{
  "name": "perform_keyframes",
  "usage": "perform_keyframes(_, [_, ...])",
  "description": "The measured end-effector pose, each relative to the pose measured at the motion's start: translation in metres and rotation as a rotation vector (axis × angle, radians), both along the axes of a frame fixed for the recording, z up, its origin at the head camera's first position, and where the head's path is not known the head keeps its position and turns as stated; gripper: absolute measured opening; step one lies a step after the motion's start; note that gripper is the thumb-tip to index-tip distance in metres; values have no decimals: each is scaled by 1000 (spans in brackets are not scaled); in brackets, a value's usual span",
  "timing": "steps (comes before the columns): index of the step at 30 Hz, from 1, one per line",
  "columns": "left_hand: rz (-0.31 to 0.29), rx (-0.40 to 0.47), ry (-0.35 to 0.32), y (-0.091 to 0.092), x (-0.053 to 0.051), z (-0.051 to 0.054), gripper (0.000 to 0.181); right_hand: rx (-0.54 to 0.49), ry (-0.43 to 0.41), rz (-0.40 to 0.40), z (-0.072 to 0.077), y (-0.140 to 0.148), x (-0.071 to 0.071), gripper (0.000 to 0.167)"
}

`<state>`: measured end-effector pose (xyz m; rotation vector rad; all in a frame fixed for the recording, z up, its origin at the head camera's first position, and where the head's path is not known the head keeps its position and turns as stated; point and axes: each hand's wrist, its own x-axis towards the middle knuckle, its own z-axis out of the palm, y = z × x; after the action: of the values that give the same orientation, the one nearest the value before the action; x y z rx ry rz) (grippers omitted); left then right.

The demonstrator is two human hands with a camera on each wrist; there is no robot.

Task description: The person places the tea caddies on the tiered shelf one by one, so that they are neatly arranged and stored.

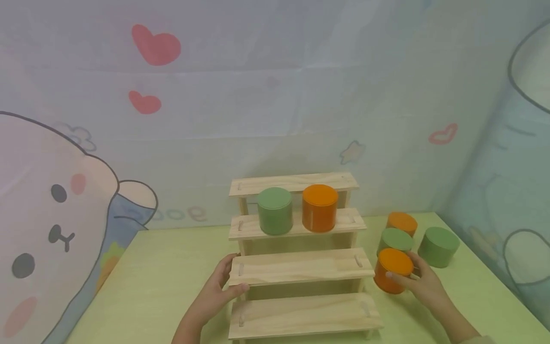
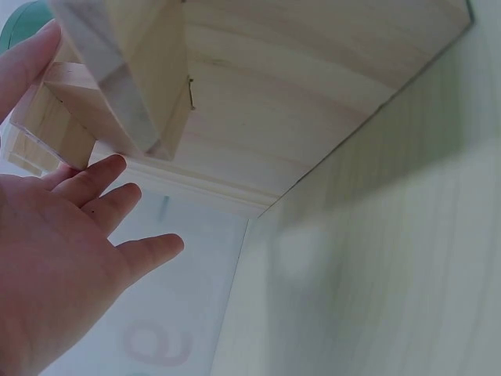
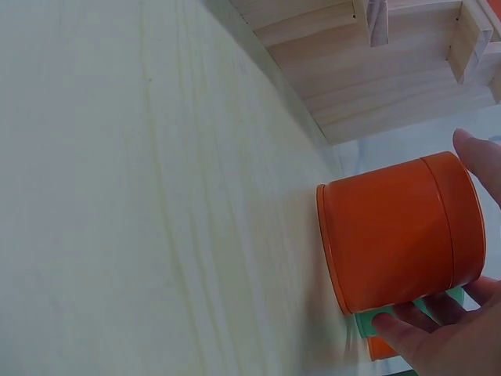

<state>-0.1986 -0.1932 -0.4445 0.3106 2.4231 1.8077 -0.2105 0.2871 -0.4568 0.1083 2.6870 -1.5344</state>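
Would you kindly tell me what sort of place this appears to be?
Probably a staged tabletop corner, perhaps in a studio or play area: a creased cartoon backdrop stands behind a pale table bearing a stepped wooden rack.

Shelf [image 1: 301,267] stands on table [image 1: 176,267], backdrop [image 1: 258,105] behind. Two tins [image 1: 275,210] sit on second-highest tier [image 1: 244,229], four more tins [image 1: 392,263] to right.

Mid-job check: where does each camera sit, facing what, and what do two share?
Head: worn on the head, facing forward and down at the wooden rack; left hand and right hand show.
Left wrist: on that wrist, looking at the rack's left end; left hand shows.
Right wrist: on that wrist, looking across the tabletop at the front orange canister; right hand partly shows.
Head and right wrist share the right hand holding that canister.
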Motion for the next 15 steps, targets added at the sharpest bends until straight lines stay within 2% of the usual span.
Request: perform_keyframes(15, [-13,29,22,0,1,0,80,2,-18,-23,-2,-1,-1,94])
